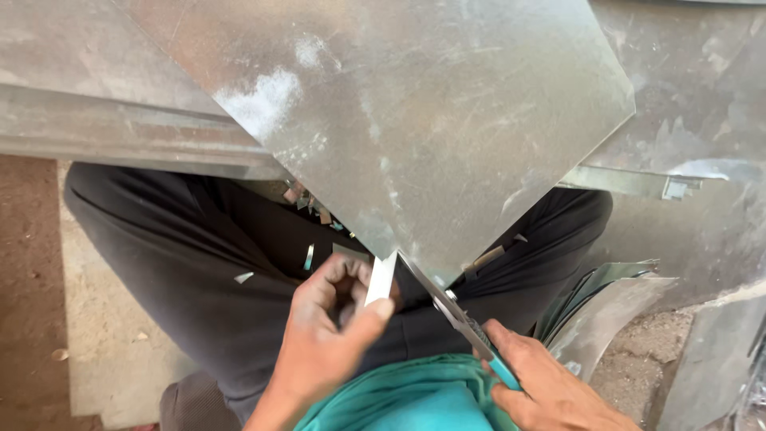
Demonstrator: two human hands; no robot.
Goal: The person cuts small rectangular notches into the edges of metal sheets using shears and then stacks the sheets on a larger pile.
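The galvanised sheet (415, 120) fills most of the view, a wide dull-grey panel with white chalky smears, tilted so that its lower corner comes down over the seated person's lap, right between the two hands. More sheet metal (702, 96) and a folded steel channel (120, 132) lie flat behind and beside it, and curled offcuts (606, 307) are heaped at the person's right on the dusty ground. Thin as it looks, I'd judge the sheet light for its spread but springy, stiff only along short stretches, with cut edges sharp enough to slice skin; the safer hold looks to be on the flat face back from the edge, or on the narrow strip being peeled away. The left hand (327, 335) does just that, its fingers curled closed with the thumb pressing a pale strip (381, 279) that stands up from the corner. The right hand (542, 387) is wrapped shut around the teal handles of a pair of tin snips (459, 315), whose blades bite into the sheet at that corner. Small metal slivers (308, 257) lie scattered on the dark trousers (199, 263). No packages, labels or signs are in sight.
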